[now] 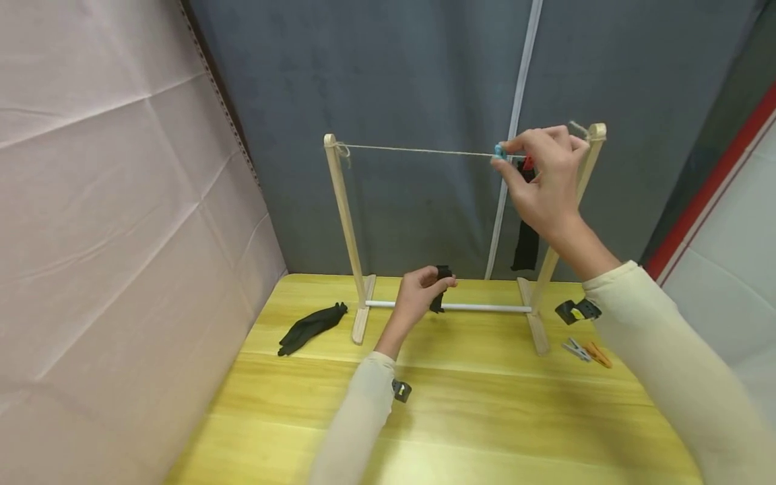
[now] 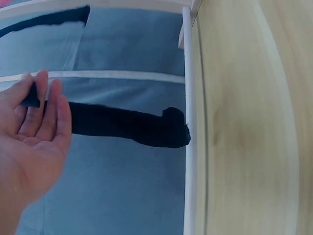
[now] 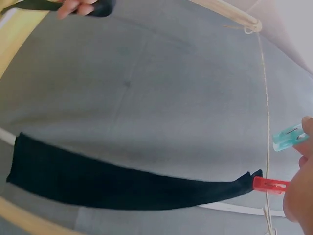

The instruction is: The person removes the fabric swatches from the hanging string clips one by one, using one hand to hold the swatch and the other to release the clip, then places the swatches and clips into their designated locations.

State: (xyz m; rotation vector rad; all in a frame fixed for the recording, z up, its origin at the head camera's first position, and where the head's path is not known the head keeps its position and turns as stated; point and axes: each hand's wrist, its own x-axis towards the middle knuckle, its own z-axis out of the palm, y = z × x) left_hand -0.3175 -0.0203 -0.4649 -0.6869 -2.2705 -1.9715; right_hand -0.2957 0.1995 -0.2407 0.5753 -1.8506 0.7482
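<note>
My right hand (image 1: 548, 175) pinches a light-blue clothespin (image 1: 500, 151) between thumb and fingertips, up at the string. In the right wrist view this clothespin (image 3: 289, 137) is just beside the string (image 3: 266, 98). Below my right hand a black sock (image 1: 526, 242) hangs from the string, clipped by a red clothespin (image 3: 270, 185). Lower down, near the white crossbar, my left hand (image 1: 418, 291) holds another black sock (image 1: 438, 301) by one end. The left wrist view shows that sock (image 2: 129, 125) trailing from the fingers toward the crossbar (image 2: 188, 171).
The wooden stand has a left post (image 1: 344, 202) and a right post (image 1: 585, 175). More black socks (image 1: 312, 328) lie on the table (image 1: 448, 417) left of the stand. A grey clothespin (image 1: 576, 349) and an orange clothespin (image 1: 598, 354) lie at the right.
</note>
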